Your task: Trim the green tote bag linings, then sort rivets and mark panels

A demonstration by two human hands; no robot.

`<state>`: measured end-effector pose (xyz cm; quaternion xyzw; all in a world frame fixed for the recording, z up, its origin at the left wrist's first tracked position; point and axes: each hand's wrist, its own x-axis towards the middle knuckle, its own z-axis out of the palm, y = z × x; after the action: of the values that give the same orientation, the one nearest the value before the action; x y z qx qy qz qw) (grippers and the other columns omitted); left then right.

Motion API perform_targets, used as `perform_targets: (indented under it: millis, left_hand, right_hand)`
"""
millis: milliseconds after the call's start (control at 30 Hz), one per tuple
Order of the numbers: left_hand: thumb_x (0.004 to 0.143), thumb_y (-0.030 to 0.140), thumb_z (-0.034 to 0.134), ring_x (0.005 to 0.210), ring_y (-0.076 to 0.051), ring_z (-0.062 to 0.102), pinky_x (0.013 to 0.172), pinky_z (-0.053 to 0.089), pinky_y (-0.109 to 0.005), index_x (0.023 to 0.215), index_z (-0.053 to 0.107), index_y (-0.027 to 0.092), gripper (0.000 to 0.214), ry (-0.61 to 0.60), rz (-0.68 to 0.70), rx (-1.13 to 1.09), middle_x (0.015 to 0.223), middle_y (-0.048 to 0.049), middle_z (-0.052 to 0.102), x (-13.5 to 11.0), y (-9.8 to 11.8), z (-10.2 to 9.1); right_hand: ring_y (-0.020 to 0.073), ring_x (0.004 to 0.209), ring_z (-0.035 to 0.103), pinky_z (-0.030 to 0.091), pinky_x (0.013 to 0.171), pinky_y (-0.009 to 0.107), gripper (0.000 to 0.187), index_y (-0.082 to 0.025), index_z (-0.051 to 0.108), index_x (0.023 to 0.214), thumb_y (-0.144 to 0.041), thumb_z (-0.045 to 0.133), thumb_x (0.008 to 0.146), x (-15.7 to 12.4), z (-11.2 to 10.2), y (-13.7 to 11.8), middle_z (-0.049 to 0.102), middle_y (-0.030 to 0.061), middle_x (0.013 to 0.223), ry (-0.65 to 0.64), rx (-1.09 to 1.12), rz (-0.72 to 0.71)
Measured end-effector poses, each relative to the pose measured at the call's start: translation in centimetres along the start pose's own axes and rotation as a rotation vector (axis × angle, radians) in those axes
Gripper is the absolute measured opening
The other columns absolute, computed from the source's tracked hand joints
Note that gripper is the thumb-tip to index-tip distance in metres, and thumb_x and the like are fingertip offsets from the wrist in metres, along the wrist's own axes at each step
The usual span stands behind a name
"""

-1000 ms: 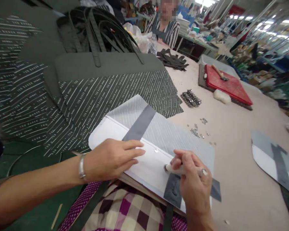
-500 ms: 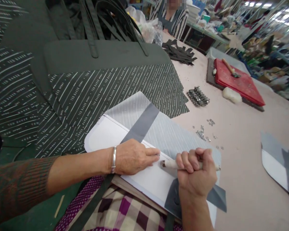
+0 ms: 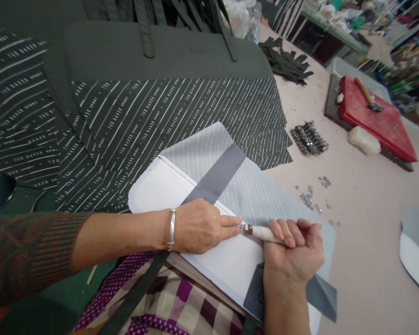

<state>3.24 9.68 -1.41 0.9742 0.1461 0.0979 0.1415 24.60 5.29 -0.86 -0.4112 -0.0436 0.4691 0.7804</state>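
Observation:
My left hand (image 3: 202,226), with a silver bracelet at the wrist, lies on a white panel (image 3: 226,265) with two fingers stretched out. The panel has a pale grey, faintly striped flap (image 3: 261,190) and a dark grey strap (image 3: 218,174) crossing it. My right hand (image 3: 293,251) is closed around an awl-like tool (image 3: 260,232) with a white wrapped handle and a metal collar. Its short metal end meets the panel right beside my left fingertips; the very tip is hidden. A second dark grey strap piece (image 3: 321,298) shows by my right wrist.
Dark printed bag pieces (image 3: 181,111) with handles spread across the left and back. On the right are studs (image 3: 309,138), loose small metal rings (image 3: 309,197), a red board (image 3: 377,116) with a hammer (image 3: 368,95), a whitish lump (image 3: 364,140) and another panel (image 3: 415,251).
The tool in my right hand has come to my left fingertips, its metal end now touching the panel there. My left hand stays on the panel. The camera view has tilted down and shifted.

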Motion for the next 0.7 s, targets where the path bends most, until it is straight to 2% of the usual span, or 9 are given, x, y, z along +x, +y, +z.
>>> perform_targets:
  millis: [133,233,333,500,600,700]
  left_hand:
    - [0.096,0.021,0.042,0.077,-0.018,0.068,0.057,0.049,-0.036,0.126,0.059,0.018,0.035,0.009,-0.009,-0.01,0.14,-0.0014,0.058,0.1,0.1,0.1]
    - [0.096,0.02,0.043,0.08,-0.017,0.068,0.056,0.048,-0.035,0.125,0.059,0.018,0.034,0.018,-0.012,-0.03,0.14,-0.003,0.058,0.1,0.1,0.1]
    - [0.094,0.019,0.045,0.081,-0.017,0.068,0.054,0.046,-0.033,0.123,0.06,0.019,0.033,0.018,-0.014,-0.055,0.139,-0.0051,0.059,0.1,0.1,0.1]
    - [0.09,0.019,0.051,0.071,-0.017,0.065,0.047,0.042,-0.036,0.119,0.062,0.019,0.03,0.058,-0.029,-0.074,0.136,-0.006,0.061,0.1,0.2,0.3]
    - [0.089,0.019,0.053,0.067,-0.016,0.064,0.045,0.039,-0.034,0.117,0.062,0.02,0.029,0.071,-0.046,-0.094,0.133,-0.0068,0.063,0.1,0.2,0.6]
    - [0.088,0.019,0.053,0.065,-0.015,0.062,0.045,0.037,-0.03,0.114,0.062,0.022,0.028,0.091,-0.064,-0.127,0.125,-0.0084,0.066,0.1,0.2,0.8]
  right_hand:
    - [0.0033,0.033,0.035,0.035,0.04,0.017,0.022,-0.016,0.058,0.067,-0.029,0.069,0.08,-0.1,-0.2,0.1,0.041,-0.0108,0.038,-0.022,-0.024,-0.023]
    - [0.0031,0.033,0.035,0.036,0.041,0.017,0.021,-0.015,0.057,0.066,-0.027,0.07,0.078,-0.2,-0.1,0.2,0.041,-0.0108,0.038,-0.032,-0.043,-0.033]
    - [0.0032,0.033,0.035,0.037,0.041,0.017,0.021,-0.015,0.057,0.065,-0.027,0.067,0.08,-0.3,-0.1,0.3,0.041,-0.0105,0.038,-0.017,-0.055,-0.049]
    - [0.0032,0.034,0.033,0.035,0.041,0.018,0.022,-0.016,0.057,0.064,-0.028,0.065,0.081,-0.5,0.0,0.4,0.037,-0.0112,0.039,-0.003,-0.098,-0.106]
    - [0.0035,0.034,0.031,0.033,0.04,0.018,0.024,-0.017,0.057,0.064,-0.03,0.065,0.082,-1.2,0.6,0.4,0.035,-0.0112,0.04,-0.018,-0.149,-0.153]
    - [0.0055,0.034,0.026,0.032,0.039,0.02,0.027,-0.019,0.059,0.065,-0.035,0.06,0.087,-2.5,1.9,0.8,0.033,-0.0107,0.041,-0.09,-0.224,-0.231]
